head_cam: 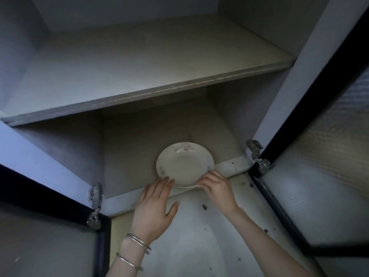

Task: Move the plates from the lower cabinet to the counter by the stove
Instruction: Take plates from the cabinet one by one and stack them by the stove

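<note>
While the plate [184, 163] sits near the front edge of the bottom shelf [129, 156], right hand [216, 186] pinches its rim at 4 o'clock; left hand [154, 204], fingers straight, touches rim at 7 o'clock.

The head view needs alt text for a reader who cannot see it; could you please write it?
A white plate sits on the floor of an open lower cabinet; the right hand pinches its near rim, and the left hand touches the rim with straight fingers. Bracelets ring the left wrist.
</note>
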Available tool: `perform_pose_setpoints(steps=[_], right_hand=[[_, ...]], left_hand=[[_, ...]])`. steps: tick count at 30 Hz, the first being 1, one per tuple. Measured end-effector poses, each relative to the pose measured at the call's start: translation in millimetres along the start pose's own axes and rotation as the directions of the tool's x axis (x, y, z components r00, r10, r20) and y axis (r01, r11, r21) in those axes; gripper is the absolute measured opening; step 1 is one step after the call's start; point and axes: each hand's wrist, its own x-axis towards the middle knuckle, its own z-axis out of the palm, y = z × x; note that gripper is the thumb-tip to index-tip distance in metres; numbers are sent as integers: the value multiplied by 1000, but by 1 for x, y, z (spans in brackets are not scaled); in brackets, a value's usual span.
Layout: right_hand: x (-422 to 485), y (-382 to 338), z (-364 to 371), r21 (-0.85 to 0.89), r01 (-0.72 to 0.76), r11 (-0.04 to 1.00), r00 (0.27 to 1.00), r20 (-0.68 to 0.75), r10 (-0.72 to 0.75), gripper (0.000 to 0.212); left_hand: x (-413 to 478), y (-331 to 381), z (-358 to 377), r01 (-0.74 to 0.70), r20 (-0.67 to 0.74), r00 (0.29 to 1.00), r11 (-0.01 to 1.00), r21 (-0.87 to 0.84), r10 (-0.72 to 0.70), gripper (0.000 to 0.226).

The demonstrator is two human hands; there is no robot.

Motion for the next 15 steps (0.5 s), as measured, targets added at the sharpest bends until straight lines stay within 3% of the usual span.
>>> perform_pose_setpoints(steps=[15], right_hand=[[-35, -1, -5, 7, 34, 999, 997, 67, -34, 16]], left_hand=[[-16, 11, 3, -33, 69, 997, 997, 66, 29, 56]])
